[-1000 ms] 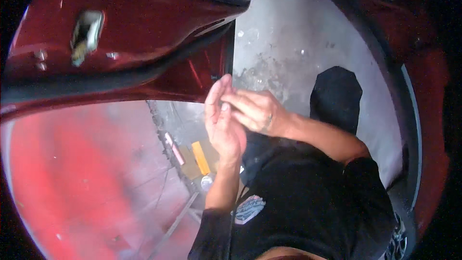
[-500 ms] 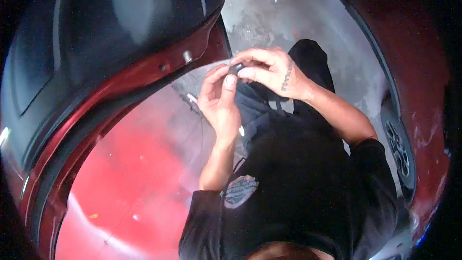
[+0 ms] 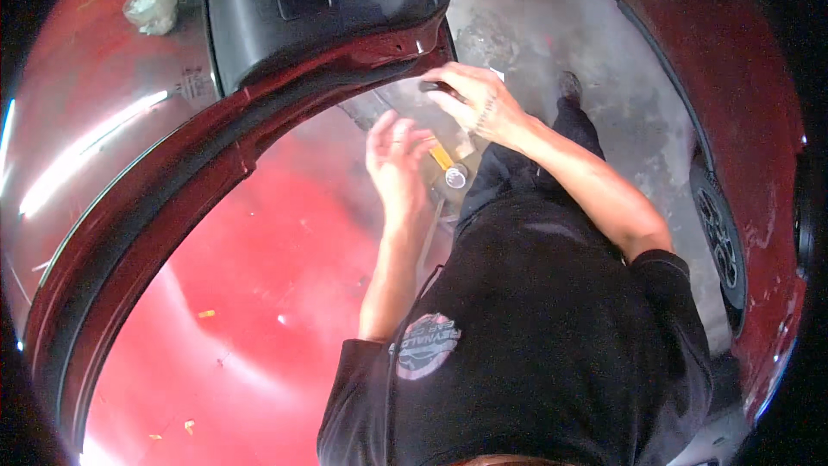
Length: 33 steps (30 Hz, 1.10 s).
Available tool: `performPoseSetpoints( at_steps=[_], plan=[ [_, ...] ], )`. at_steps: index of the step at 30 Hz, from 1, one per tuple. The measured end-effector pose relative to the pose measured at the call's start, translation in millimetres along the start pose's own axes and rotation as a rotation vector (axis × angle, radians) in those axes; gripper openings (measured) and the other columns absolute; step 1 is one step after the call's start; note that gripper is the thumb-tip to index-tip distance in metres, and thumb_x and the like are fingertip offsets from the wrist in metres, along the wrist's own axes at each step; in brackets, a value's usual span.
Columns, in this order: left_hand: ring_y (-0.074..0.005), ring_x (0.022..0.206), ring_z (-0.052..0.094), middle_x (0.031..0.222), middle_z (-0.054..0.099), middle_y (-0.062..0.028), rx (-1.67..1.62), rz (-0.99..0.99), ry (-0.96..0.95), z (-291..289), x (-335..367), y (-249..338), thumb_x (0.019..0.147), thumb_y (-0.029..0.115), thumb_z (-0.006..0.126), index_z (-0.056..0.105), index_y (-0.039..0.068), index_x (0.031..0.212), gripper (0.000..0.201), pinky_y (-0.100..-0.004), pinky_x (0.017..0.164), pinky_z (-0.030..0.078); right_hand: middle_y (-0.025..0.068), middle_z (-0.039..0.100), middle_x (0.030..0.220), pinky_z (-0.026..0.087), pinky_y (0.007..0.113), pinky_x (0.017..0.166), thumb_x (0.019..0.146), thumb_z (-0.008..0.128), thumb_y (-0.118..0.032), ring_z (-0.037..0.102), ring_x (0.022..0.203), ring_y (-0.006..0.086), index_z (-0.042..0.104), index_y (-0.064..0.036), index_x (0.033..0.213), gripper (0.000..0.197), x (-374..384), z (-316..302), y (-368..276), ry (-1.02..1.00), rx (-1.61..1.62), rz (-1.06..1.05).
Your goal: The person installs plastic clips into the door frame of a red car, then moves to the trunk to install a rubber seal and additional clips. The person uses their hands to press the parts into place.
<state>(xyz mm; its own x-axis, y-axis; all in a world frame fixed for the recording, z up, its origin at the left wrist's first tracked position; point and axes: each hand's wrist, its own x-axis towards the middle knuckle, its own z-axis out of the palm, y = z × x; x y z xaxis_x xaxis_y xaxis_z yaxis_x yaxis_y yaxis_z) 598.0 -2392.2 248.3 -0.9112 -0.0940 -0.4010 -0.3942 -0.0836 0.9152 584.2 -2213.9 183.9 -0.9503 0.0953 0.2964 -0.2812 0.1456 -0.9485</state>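
My right hand (image 3: pixel 483 112) pinches a small black piece (image 3: pixel 435 86) between thumb and fingers, beside the end of a dark red car panel edge (image 3: pixel 379 56). What kind of part it is I cannot make out. Lower and to the left, my left hand (image 3: pixel 397 155) is raised with its fingers loosely bent and apart, nothing in it. Just right of those fingers, below them, show a yellow strip (image 3: pixel 441 155) and a round whitish thing (image 3: pixel 455 176).
A black panel (image 3: pixel 345 9) fills the top, bordered by the red edge curving down the left. A crumpled plastic-wrapped bundle (image 3: pixel 155 2) lies on the glossy red surface at upper left. Another dark red car body (image 3: pixel 742 164) with a wheel (image 3: pixel 718 242) stands at right.
My hands have come apart: the small black piece stays in the right hand, now moved up beside the panel edge, while the left has let go. The view has shifted, showing more car at left.
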Motion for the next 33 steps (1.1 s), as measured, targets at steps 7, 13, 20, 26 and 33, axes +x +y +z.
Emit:
performPoseSetpoints(
  at_steps=[7,13,20,26,33],
  plan=[
    [-0.0262,0.096,0.067,0.127,0.054,-0.0174,0.251,0.357,0.137,-51.5,21.7,58.6,0.099,0.005,0.058,0.036,0.000,0.146,0.052,-0.0369,0.075,0.062,0.0215,0.068,0.098,0.054,0.044,0.081,0.090,0.065,-0.015,0.067,0.093,0.0386,0.064,-0.0013,0.111,0.025,34.8,36.8,52.6,0.178,-0.120,0.118],
    [-0.0240,0.106,0.066,0.128,0.061,-0.0187,0.593,0.537,0.006,-36.6,37.1,66.1,0.102,0.026,0.059,0.056,-0.006,0.132,0.044,-0.0335,0.080,0.060,0.0183,0.069,0.100,0.053,0.044,0.081,0.091,0.064,-0.014,0.067,0.093,0.0377,0.064,-0.0020,0.111,0.023,48.6,38.3,79.4,0.081,-0.164,-0.034],
    [-0.0221,0.089,0.069,0.113,0.066,-0.0186,0.519,0.470,0.093,-44.0,41.4,70.4,0.103,0.031,0.056,0.056,-0.007,0.115,0.040,-0.0307,0.068,0.060,0.0188,0.069,0.099,0.054,0.043,0.080,0.093,0.064,-0.014,0.067,0.093,0.0370,0.063,-0.0002,0.112,0.024,55.5,40.5,80.7,0.034,-0.176,-0.037],
    [-0.0196,0.080,0.069,0.103,0.066,-0.0169,0.584,0.545,0.171,-50.7,43.3,76.6,0.103,0.032,0.057,0.051,-0.005,0.114,0.040,-0.0278,0.062,0.059,0.0173,0.067,0.095,0.054,0.046,0.077,0.088,0.067,-0.011,0.066,0.090,0.0383,0.062,-0.0012,0.106,0.021,58.0,40.1,88.9,0.008,-0.248,-0.159],
    [-0.0204,0.079,0.069,0.097,0.068,-0.0157,0.681,0.626,0.235,-54.0,48.7,105.7,0.102,0.036,0.057,0.057,-0.011,0.114,0.048,-0.0285,0.059,0.060,0.0177,0.067,0.093,0.055,0.046,0.075,0.086,0.066,-0.007,0.066,0.088,0.0406,0.062,0.0004,0.103,0.019,64.2,33.1,82.9,-0.141,-0.312,-0.111]
  ],
)
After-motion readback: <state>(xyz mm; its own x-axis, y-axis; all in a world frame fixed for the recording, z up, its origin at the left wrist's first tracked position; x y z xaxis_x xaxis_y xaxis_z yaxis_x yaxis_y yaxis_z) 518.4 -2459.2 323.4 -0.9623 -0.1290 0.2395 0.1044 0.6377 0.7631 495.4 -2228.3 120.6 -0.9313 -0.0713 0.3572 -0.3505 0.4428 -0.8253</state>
